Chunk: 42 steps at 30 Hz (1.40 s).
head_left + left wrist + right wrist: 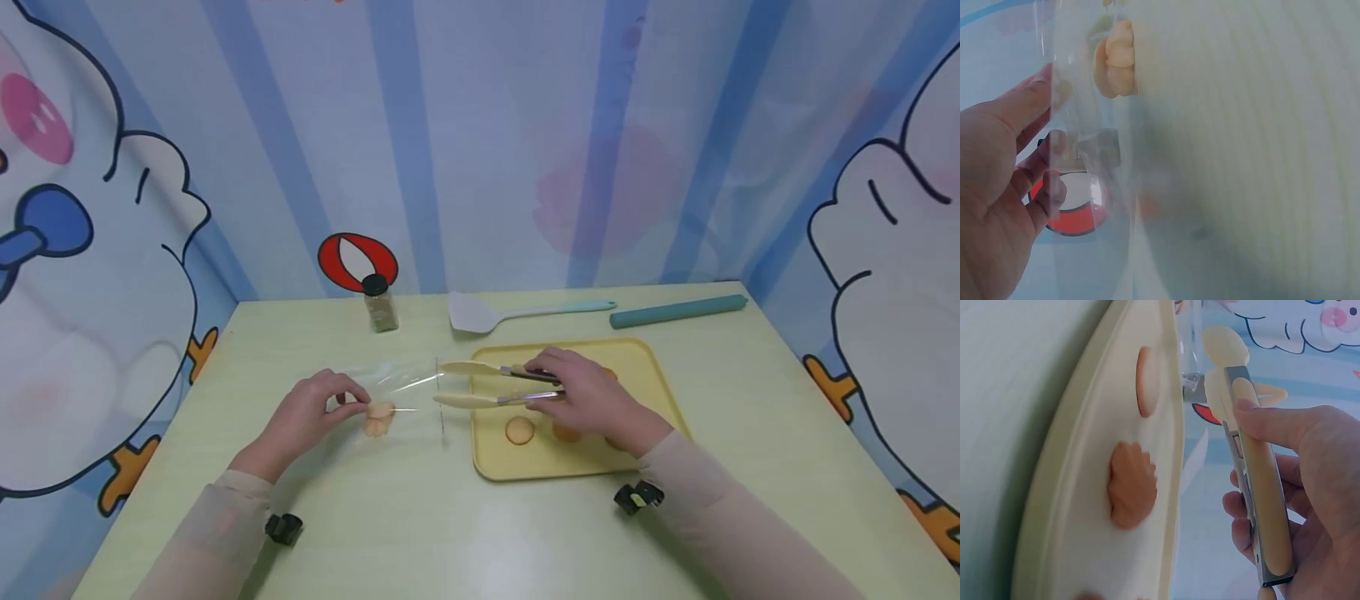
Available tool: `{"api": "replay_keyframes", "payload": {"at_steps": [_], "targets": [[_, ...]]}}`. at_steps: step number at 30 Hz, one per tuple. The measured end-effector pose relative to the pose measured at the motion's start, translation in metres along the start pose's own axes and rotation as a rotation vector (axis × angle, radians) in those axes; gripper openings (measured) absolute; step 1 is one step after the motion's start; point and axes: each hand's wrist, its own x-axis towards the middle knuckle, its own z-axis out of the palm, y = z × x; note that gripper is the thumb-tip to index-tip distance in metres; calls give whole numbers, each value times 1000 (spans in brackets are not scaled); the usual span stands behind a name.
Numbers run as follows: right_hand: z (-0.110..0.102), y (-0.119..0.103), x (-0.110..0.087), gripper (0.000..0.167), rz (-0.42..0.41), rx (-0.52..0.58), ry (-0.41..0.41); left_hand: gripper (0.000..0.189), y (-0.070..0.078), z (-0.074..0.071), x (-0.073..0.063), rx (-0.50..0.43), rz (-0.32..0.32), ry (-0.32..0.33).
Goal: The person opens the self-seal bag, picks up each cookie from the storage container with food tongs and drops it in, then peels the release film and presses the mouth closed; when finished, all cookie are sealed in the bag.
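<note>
My left hand (307, 417) pinches a clear plastic bag (416, 427) that lies on the table, its open end towards the tray. Inside the bag are cookies (378, 427), close to my left fingertips; the left wrist view shows these cookies (1116, 65) through the film. With my right hand (596, 396) I grip a pair of tongs (1263, 500), metal with cream-coloured tips. The tips stand apart at the bag's mouth, with nothing visible between them. Under my right hand is a yellow tray (498, 467) holding several cookies (519, 431), some partly covered by the hand.
A small dark-lidded spice jar (382, 310) stands at the back of the table. To its right lie a white spatula (474, 313) with a mint handle and a teal rolling pin (675, 312). A patterned curtain (495, 167) hangs behind the table.
</note>
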Motion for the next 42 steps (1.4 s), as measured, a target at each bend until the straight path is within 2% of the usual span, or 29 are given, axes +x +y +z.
{"api": "replay_keyframes", "payload": {"at_steps": [6, 12, 23, 29, 42], "targets": [[-14, 13, -27, 48, 15, -37, 49, 17, 0, -1, -1, -6, 8, 8], [-27, 31, -51, 52, 66, -79, 87, 16, -1, 0, -1, -9, 10, 7], [-48, 63, -91, 44, 150, -97, 181, 14, -1, -1, -3, 1, -13, 12], [-53, 77, -108, 48, 229, -117, 177, 15, -5, 1, -5, 4, -9, -7], [-58, 99, -132, 53, 317, -112, 149, 16, -1, 1, 1, 4, -11, -4]]}}
